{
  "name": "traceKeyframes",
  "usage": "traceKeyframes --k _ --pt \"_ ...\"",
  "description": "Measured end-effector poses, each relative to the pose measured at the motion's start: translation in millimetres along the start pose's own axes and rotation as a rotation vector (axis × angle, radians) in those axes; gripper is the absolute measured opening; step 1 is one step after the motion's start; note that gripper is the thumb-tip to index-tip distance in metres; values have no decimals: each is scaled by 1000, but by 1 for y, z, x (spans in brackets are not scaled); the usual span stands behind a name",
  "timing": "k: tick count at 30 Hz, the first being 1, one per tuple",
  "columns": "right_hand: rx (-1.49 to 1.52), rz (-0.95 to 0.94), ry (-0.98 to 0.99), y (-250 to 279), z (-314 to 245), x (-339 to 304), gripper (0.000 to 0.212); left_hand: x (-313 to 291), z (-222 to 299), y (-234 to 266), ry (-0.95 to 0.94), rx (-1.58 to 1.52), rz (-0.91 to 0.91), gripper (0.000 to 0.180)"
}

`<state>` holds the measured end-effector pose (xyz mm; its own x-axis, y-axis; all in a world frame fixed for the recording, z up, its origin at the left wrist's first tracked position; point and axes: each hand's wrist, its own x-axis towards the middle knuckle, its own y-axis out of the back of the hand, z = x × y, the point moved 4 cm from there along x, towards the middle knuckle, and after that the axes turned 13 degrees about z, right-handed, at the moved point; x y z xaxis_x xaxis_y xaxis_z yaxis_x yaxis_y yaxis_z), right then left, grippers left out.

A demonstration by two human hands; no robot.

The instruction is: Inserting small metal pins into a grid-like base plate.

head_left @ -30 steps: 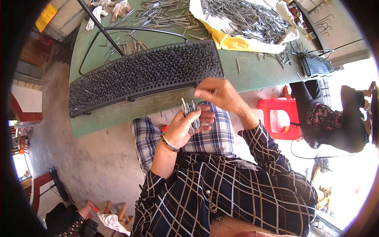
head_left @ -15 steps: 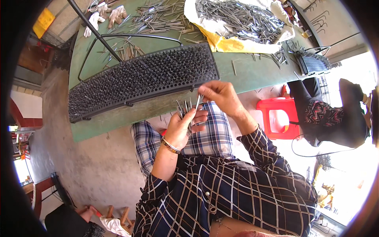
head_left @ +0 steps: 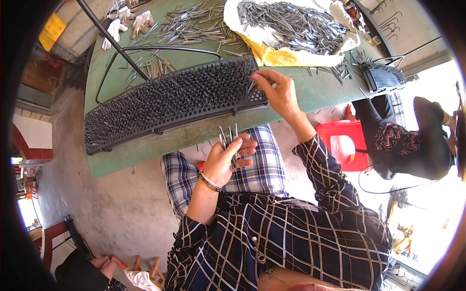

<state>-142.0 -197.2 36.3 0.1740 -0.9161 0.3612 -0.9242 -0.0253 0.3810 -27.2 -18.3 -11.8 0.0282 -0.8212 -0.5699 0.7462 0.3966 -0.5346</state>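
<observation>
My left hand, with bracelets at the wrist, is closed round a bunch of thin metal rods that stick up past the thumb. My right hand pinches a thin metal rod at the right end of a long, curved black rack. The rack is pierced with many small holes, most of them filled with dark upright pieces; some holes at its right end show bare. Whether the pinched rod's lower tip is inside a hole I cannot tell.
The rack rests on a green table, a black tubular frame behind it. Loose rods, gloves and a rod-filled sack lie farther back. At right are a smaller rack, a red stool and another person.
My right hand has moved from beside the left hand up to the rack's right end, carrying a rod. My left hand stays in place with its bunch.
</observation>
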Motion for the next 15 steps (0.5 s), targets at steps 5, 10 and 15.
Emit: traceKeyframes --k 5,10,15 --pt "-35 -41 205 3 -10 2 16 0 -2 3 -1 -4 4 27" --pt "-108 -103 296 5 -17 5 15 1 -3 3 3 -9 -10 27" --pt "-142 -85 422 2 -25 2 14 0 -1 3 4 -17 -12 28"
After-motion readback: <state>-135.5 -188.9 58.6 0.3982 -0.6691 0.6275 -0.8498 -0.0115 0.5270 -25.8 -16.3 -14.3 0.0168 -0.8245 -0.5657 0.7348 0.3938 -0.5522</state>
